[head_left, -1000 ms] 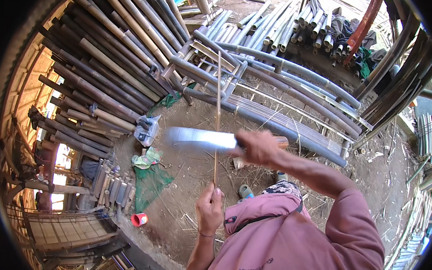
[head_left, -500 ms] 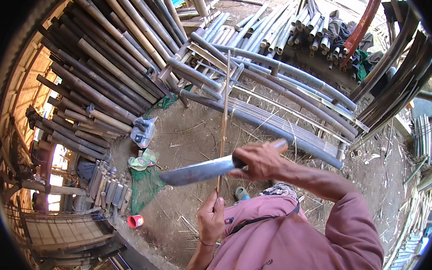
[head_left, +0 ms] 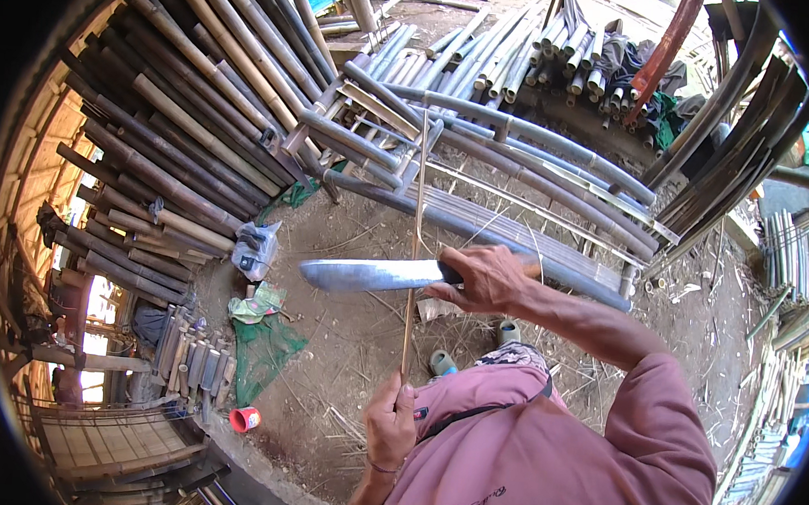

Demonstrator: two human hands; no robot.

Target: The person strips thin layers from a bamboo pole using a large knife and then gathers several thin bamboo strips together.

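Observation:
My left hand [head_left: 390, 424], low in the middle, is closed round the lower end of a long thin bamboo strip [head_left: 409, 330] with the thumb along it. The strip rises almost straight away from me. My right hand [head_left: 485, 280] grips the handle of a machete whose broad blade [head_left: 367, 275] points left and crosses the strip about midway. Just above the blade, a thin sliver [head_left: 426, 243] bends away from the strip. The fingers of my right hand hide most of the handle; its brown end shows past the palm.
A bamboo bench [head_left: 515, 231] stands ahead. Dark bamboo poles [head_left: 201, 114] are stacked at the left, with more cut poles [head_left: 487, 65] behind the bench. A red cup [head_left: 244, 419], green netting [head_left: 266, 355] and a clear plastic bag [head_left: 255, 249] lie on the littered dirt floor.
The machete and my right hand have moved up the strip, away from my left hand. The blade now lies more level, and a sliver stands off the strip above it.

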